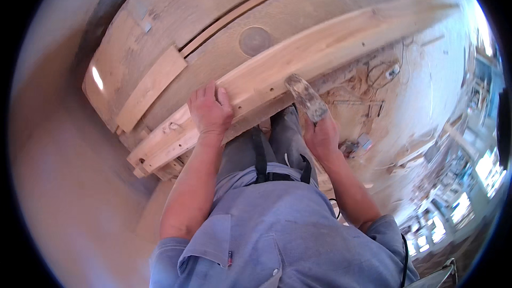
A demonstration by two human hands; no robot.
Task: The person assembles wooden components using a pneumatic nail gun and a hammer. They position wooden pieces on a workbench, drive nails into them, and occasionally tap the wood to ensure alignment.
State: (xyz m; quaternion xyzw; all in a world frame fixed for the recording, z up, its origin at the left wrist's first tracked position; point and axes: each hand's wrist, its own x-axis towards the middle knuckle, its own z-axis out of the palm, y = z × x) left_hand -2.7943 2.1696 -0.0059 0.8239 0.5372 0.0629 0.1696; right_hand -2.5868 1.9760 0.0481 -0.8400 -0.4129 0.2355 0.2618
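Observation:
A long pale wooden beam [282, 61] with several small dark holes along its near side lies slantwise across the workbench, from the lower left up to the far right. My left hand [210, 109] grips the beam left of its middle, fingers over the top and thumb at the near edge. In my right hand [322, 136] is a worn, blotchy mallet [306, 98], its chunky head over the beam's near edge. I cannot tell whether the head touches the wood. Most of the handle is hidden by my fist.
The dusty workbench [213, 5] carries a short flat board [152, 88], a thin strip [250, 8] beside a dark slot, and a round disc [255, 41]. Wood scraps and a cable [392, 72] lie on the floor at right. Stacked timber [421, 152] stands farther off.

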